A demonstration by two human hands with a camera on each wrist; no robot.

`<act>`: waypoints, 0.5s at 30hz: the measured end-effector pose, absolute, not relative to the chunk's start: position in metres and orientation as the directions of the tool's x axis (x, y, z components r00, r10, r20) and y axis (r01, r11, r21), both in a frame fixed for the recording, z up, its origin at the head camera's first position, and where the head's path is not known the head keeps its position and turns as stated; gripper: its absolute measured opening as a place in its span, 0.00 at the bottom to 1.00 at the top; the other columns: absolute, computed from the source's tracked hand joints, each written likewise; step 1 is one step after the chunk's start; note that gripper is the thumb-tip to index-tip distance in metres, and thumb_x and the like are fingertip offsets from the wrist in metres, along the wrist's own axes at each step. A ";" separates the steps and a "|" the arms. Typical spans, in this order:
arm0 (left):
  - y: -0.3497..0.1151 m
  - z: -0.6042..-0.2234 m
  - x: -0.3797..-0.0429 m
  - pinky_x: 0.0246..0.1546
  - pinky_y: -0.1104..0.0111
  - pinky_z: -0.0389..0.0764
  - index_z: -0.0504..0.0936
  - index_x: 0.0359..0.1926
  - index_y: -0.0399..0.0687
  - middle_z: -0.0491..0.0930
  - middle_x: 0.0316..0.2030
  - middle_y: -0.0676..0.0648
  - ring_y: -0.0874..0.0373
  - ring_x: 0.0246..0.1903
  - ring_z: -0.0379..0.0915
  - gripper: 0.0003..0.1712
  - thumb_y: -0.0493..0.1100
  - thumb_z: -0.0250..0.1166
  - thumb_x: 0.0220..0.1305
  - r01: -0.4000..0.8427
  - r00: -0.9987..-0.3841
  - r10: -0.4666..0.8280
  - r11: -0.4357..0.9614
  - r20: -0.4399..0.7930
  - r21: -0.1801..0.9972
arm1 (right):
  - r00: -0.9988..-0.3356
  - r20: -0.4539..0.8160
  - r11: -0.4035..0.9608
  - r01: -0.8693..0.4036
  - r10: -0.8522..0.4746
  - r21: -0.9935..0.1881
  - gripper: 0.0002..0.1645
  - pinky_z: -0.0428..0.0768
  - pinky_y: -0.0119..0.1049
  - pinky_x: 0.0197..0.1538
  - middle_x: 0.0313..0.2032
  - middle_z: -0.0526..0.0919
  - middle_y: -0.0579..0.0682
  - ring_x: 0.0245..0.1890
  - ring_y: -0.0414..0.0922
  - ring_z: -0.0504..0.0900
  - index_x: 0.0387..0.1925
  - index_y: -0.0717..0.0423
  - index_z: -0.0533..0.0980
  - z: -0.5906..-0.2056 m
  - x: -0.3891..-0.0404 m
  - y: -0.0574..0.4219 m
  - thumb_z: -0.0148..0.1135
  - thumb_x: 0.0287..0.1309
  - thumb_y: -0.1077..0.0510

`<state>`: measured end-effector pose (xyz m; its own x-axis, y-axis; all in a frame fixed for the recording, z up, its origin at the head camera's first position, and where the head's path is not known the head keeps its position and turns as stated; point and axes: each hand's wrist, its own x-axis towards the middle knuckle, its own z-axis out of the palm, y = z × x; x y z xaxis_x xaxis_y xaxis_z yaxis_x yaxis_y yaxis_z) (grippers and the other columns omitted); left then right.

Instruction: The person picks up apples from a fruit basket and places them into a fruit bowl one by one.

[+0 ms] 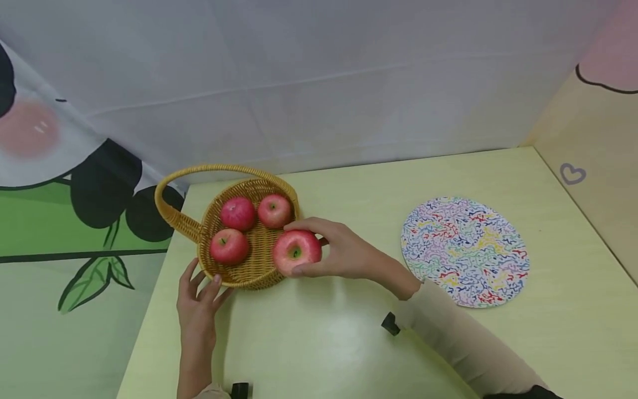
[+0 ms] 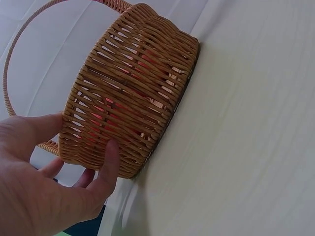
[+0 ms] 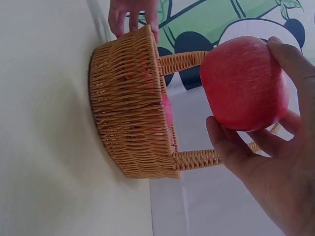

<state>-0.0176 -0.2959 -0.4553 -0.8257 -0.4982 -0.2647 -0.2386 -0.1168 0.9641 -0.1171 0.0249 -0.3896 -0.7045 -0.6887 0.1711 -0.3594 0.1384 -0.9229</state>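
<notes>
My right hand [image 1: 344, 252] pinches a red apple [image 1: 297, 253] between thumb and fingers, its stem end facing up. In the head view this apple overlaps the near right rim of a woven wicker basket [image 1: 259, 266]; in the right wrist view, the apple shows above the basket's rim. Inside lie two more red apples [image 1: 229, 246] and a darker pink round fruit [image 1: 238, 213]. At the basket's near left side, my left hand [image 1: 196, 305] rests spread fingers on the rim and wall. The left wrist view shows one fingertip [image 2: 112, 147] against the woven wall.
A tall arched handle [image 1: 219, 168] rises over the basket's far left side. To the right, a round mat [image 1: 463, 252] with colourful squiggles lies on the pale yellow table [image 1: 339, 343]. Behind stands a white cloth wall [image 1: 319, 111], with a printed panel on the left.
</notes>
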 end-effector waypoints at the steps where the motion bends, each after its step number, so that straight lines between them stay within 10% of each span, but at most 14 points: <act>1: -0.296 -0.455 -0.018 0.45 0.70 0.89 0.60 0.79 0.68 0.67 0.67 0.51 0.56 0.61 0.77 0.41 0.42 0.67 0.72 -0.236 -0.827 -0.497 -0.118 -0.263 0.965 | -0.712 0.172 0.138 -0.355 -0.681 -0.925 0.41 0.83 0.41 0.63 0.61 0.79 0.33 0.61 0.35 0.78 0.68 0.36 0.74 -0.390 -0.116 0.027 0.81 0.53 0.46; 15: -0.295 -0.455 -0.018 0.45 0.69 0.89 0.60 0.79 0.68 0.67 0.66 0.52 0.54 0.62 0.76 0.41 0.42 0.67 0.72 -0.234 -0.823 -0.505 -0.119 -0.261 0.965 | -0.835 0.193 0.151 -0.310 -0.516 -0.939 0.42 0.85 0.45 0.59 0.63 0.79 0.39 0.59 0.40 0.80 0.69 0.38 0.74 -0.398 -0.101 0.054 0.81 0.53 0.49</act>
<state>-0.0175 -0.2953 -0.4553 -0.8225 -0.5051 -0.2614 -0.2336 -0.1191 0.9650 -0.1010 0.0535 -0.3985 -0.8346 -0.5161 0.1927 -0.3100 0.1507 -0.9387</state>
